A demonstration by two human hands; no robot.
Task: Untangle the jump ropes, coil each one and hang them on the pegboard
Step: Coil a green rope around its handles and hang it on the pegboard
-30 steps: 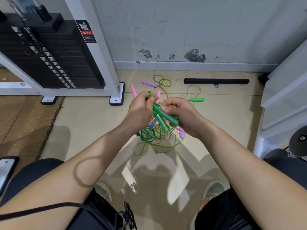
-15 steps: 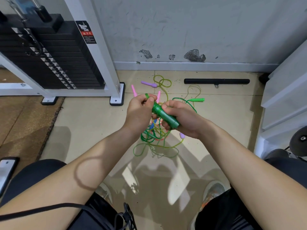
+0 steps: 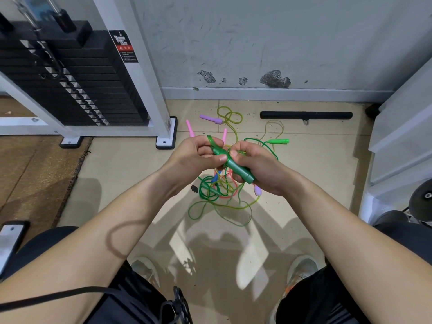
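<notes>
Forearms extended inward; left hand (image 3: pixel 194 157) pinches green handle (image 3: pixel 238 169), right hand (image 3: pixel 259 169) grips it.

The wall (image 3: pixel 257 31) was pretty scuffed, with paint chipped just above the baseboard (image 3: pixel 268 94). Beige tiled floor (image 3: pixel 131 174), brown mat (image 3: pixel 35 174) on the left, black weight stack (image 3: pixel 77 83) in a white frame (image 3: pixel 140 73), and a black bar (image 3: pixel 306 115) lying by the wall.
</notes>
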